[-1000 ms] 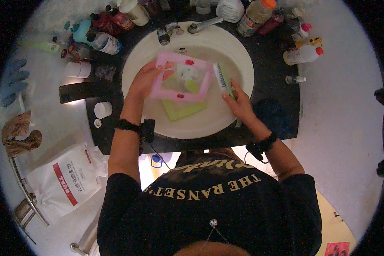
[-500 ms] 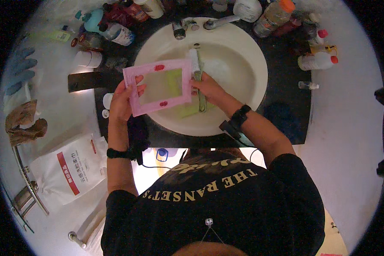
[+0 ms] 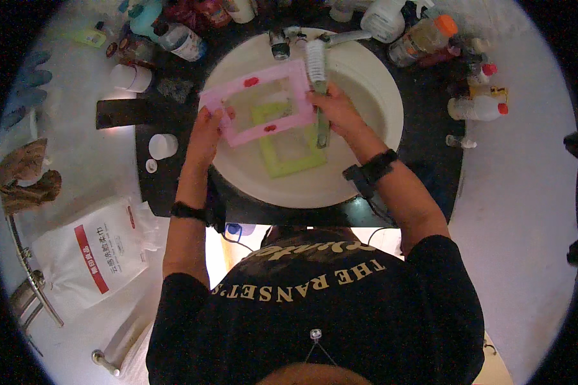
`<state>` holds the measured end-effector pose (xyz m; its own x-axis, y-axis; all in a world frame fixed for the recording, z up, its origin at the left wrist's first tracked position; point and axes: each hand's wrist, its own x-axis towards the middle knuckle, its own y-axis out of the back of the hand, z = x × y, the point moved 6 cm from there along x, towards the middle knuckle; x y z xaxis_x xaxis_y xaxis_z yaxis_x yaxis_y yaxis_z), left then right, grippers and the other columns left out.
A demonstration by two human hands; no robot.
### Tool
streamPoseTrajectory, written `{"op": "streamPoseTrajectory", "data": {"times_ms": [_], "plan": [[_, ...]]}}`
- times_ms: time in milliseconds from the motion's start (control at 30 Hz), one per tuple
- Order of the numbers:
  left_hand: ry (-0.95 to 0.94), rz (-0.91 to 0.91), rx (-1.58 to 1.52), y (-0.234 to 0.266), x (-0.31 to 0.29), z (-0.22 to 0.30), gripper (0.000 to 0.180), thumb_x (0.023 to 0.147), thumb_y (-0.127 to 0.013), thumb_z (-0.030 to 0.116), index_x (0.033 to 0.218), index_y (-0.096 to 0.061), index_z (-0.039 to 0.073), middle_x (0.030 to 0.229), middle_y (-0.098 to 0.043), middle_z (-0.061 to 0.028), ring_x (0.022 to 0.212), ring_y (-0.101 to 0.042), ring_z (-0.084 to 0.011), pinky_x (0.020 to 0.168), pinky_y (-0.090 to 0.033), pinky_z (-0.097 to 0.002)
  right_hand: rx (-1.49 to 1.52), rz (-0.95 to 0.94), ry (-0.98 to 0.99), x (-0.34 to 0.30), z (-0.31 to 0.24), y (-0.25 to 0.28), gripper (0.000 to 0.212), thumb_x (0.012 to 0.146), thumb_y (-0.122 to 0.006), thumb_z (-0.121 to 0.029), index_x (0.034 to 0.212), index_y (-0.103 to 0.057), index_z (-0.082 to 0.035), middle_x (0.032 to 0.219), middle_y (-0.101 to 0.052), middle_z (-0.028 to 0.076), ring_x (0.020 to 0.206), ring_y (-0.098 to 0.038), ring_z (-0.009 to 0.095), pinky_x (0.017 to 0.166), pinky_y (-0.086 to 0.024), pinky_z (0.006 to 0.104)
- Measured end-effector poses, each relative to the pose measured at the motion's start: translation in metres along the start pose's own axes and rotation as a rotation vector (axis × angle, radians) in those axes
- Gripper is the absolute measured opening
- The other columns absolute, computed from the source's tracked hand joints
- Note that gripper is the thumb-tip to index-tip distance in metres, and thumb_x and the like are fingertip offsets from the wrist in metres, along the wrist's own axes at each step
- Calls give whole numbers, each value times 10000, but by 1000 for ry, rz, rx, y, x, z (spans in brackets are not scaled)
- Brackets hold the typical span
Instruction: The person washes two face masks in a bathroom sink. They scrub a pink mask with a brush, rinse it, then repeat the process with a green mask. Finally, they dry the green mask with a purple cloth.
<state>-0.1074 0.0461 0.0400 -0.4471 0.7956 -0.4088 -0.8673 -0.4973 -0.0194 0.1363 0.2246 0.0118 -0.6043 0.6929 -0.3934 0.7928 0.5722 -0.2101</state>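
Observation:
A pink rectangular frame (image 3: 300, 90) with red spots is held tilted over the white sink (image 3: 395, 106). My left hand (image 3: 205, 133) grips its lower left corner, thumb in front and some fingers showing through the opening. At the frame's right edge, my right hand (image 3: 340, 114) is closed around a scrub brush (image 3: 316, 64) with white bristles and a greenish handle. The brush stands roughly upright, bristle end toward the faucet. Whether the right fingers also pinch the frame is hard to see. Below lies a yellow-green frame (image 3: 295, 168) in the basin, partly covered by the pink one.
A faucet (image 3: 347, 37) rises at the sink's far rim. Bottles crowd the dark counter, among them a white spray bottle (image 3: 383, 20) and an orange-capped bottle (image 3: 420, 42). A white jar (image 3: 163, 146) stands left of the sink. A white package (image 3: 96, 253) hangs at the left wall.
Both hands have moved the pink frame and brush farther away and slightly right, uncovering more of the yellow-green frame. The view has shifted a little.

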Motion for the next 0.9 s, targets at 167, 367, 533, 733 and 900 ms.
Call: {"op": "streamPoseTrajectory", "data": {"times_ms": [167,367,533,733,900], "plan": [[55,-122,-113,-71,42,-2,324,1009,-427,225,1272,-455,38,1138,-637,-97,985,-622,-186,846,-495,-329,114,164,28,-33,-33,54,292,920,-612,-101,1205,-560,-69,1025,-619,2,887,-570,120,770,-482,283],[108,-297,-274,-130,65,0,362,1018,-423,255,1306,-476,42,1164,-642,-109,959,-642,-204,842,-519,-353,118,306,89,-78,-58,98,422,907,-626,-72,1312,-510,-57,1076,-624,13,940,-586,141,825,-491,295],[104,-360,-268,-159,76,4,369,1023,-420,274,1293,-490,31,1128,-650,-100,942,-637,-200,835,-520,-353,187,354,84,-102,-59,110,258,922,-586,-36,1177,-555,-60,1015,-616,10,918,-583,139,823,-489,301],[72,-329,-217,-134,63,10,376,1009,-473,263,1311,-473,39,1137,-646,-100,968,-618,-196,865,-505,-351,206,309,44,-91,-38,105,281,895,-639,-65,1165,-561,-72,982,-630,4,870,-585,131,787,-489,299],[-70,-309,-107,-85,35,22,407,987,-520,198,1353,-431,41,1184,-627,-97,1065,-596,-206,954,-471,-368,142,190,14,-70,-19,75,262,896,-640,-83,1148,-568,-82,964,-628,-5,852,-574,120,768,-482,293]]}}
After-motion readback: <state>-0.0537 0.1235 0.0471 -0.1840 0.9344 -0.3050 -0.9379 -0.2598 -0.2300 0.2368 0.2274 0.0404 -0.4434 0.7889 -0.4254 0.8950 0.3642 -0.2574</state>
